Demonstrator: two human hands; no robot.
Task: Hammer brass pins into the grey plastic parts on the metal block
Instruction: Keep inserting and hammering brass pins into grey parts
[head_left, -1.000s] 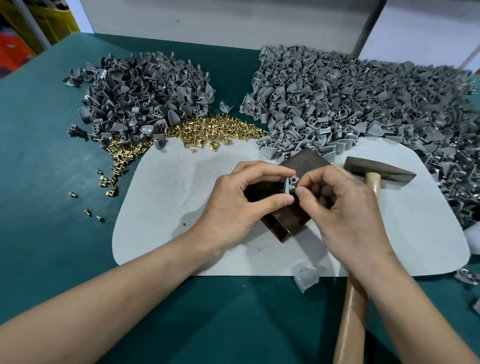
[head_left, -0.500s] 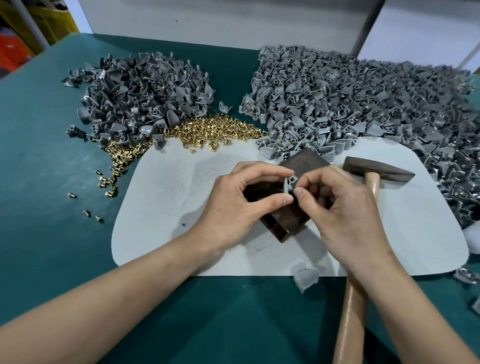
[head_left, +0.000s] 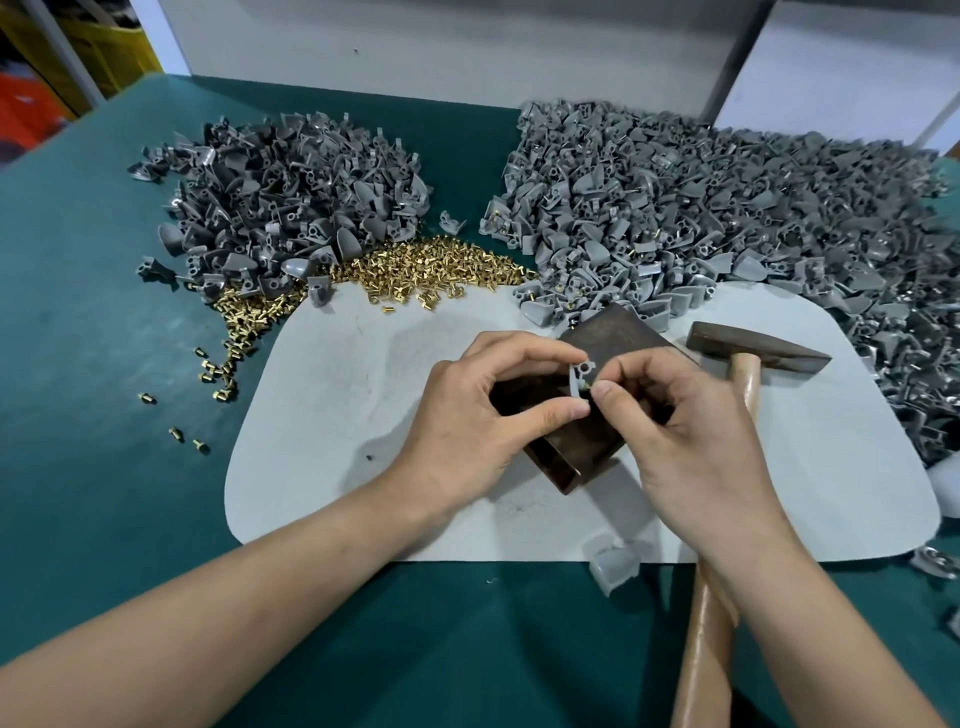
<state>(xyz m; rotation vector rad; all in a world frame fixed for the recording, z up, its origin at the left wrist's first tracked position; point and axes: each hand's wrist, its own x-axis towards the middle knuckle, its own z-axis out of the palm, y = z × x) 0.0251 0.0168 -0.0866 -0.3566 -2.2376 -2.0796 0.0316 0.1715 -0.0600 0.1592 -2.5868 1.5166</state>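
The left hand (head_left: 467, 431) pinches a small grey part (head_left: 578, 375) between thumb and first finger. The other fingers are curled in. The part stands up on its edge, just above the dark block (head_left: 613, 332). I cannot tell if the part touches the block.

The right hand (head_left: 691, 441) pinches the same part from the right side with thumb and first finger. Its other fingers are curled too. There is a tiny bit at the fingertips, but it is too small to tell if it is a pin.

The block lies on a white mat (head_left: 337, 405), under both hands. The mat lies on a green table (head_left: 93, 338).

The hammer (head_left: 753, 351) lies on the mat, just right of the block. No hand holds it. Its wood handle runs toward the person and goes under the right wrist.

A heap of pins (head_left: 426, 267) sits at the far edge of the mat. Some pins spill down the left side onto the table. A few lie alone there.

The left pile (head_left: 291, 208) of grey parts is behind the pins. The right pile (head_left: 701, 208) is bigger, and it reaches the far corner of the block. Some parts in it show pins.

A loose part (head_left: 615, 566) lies at the near edge of the mat, beside the handle.
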